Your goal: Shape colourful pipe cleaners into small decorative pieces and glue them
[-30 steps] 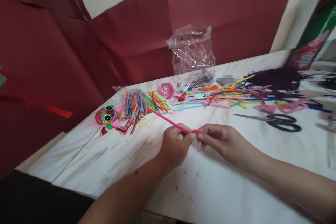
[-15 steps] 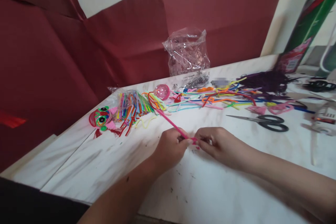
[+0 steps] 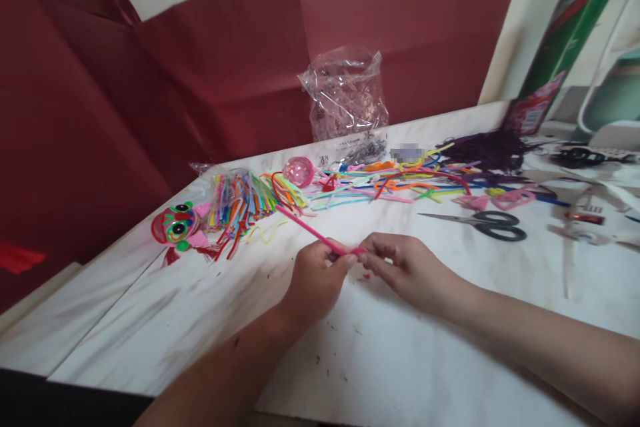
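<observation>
A bright pink pipe cleaner [image 3: 307, 227] runs up and to the left from between my fingers. My left hand [image 3: 317, 280] pinches it between thumb and forefinger. Close beside it, my right hand [image 3: 400, 263] is closed on the near end of the same pipe cleaner, which looks bent there. Both hands are just above the white marbled table [image 3: 320, 353]. Small dark bits and a red scrap lie on the surface under them. To the right of my right hand lie black-handled scissors [image 3: 495, 223], their blades pointing left.
A bundle of coloured pipe cleaners [image 3: 245, 203] lies at the back left beside a decorated ball with eyes [image 3: 175, 225]. Behind are a clear pink ball [image 3: 299, 172], loose pipe cleaners [image 3: 400, 183], a plastic bag [image 3: 347, 97] and dark purple strands [image 3: 480, 153].
The view has shifted slightly, so the table things sit further left. Both hands stay close together on the pink pipe cleaner, whose bent near end now looks flatter.
</observation>
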Tool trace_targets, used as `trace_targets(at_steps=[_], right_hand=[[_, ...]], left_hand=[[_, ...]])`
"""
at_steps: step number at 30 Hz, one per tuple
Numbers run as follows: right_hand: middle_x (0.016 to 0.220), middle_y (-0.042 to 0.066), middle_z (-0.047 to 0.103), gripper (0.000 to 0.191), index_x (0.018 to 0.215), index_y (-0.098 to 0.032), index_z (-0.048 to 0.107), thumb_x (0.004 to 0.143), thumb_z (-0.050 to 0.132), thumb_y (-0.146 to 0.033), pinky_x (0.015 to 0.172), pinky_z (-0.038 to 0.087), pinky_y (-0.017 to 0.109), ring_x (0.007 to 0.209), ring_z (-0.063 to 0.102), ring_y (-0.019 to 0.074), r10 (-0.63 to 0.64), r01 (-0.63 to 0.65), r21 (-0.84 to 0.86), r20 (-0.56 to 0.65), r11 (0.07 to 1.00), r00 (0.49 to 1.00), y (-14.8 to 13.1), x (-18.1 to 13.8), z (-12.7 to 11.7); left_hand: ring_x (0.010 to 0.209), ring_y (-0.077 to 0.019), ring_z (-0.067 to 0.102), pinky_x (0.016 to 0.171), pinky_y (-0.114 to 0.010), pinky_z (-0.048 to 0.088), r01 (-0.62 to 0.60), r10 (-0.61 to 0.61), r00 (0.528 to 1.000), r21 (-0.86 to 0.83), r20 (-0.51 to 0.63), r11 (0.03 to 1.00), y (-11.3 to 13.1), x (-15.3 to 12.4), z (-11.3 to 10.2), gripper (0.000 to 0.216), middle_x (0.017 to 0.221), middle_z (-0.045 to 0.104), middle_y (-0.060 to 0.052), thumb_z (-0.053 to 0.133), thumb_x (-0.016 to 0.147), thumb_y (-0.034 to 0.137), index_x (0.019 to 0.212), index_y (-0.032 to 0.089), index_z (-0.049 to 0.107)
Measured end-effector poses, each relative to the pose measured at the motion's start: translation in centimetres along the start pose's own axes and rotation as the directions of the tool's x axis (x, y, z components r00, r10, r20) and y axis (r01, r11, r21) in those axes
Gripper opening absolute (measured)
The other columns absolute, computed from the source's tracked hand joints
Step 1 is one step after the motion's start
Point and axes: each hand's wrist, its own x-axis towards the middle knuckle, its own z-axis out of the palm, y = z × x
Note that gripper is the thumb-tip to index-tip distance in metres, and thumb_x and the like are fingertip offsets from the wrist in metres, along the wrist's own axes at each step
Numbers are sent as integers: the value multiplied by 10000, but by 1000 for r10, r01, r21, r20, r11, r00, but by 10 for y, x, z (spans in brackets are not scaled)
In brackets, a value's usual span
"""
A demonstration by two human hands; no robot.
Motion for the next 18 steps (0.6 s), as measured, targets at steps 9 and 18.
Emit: trace_targets(at_steps=[9, 18], right_hand=[[618, 14, 582, 184, 706, -162, 596, 788, 474, -273, 530, 387, 236, 565, 516, 130, 1, -1, -2, 70, 1000, 998, -2, 0, -6], [593, -11, 546, 263, 674, -171, 554, 804, 461, -379, 516, 376, 230, 559, 498, 121, 108, -102, 236, -15, 967, 994, -1, 0, 3]], left_hand=[[563, -121, 516, 560, -228, 396, -42, 39, 995, 36, 90, 998, 5, 3, -8, 73, 562, 571, 0, 574, 667, 169, 606, 143, 606], [574, -121, 539, 594, -235, 419, 124, -125, 992, -277, 15, 953, 4, 1, 2, 80, 559, 596, 11, 609, 649, 208, 614, 141, 583]])
